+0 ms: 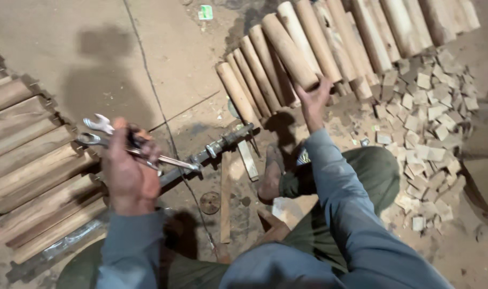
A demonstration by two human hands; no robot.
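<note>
The wooden cylinder [288, 51] lies atop a row of similar turned pieces in the upper middle of the frame, its long axis running from upper left down to lower right. The right hand [313, 101] grips its lower end, fingers wrapped around it. At left centre, the left hand [127, 174] is closed around two wrenches [102, 134], their open ends pointing to the upper left. Wood offcuts [431, 115] litter the floor at right.
</note>
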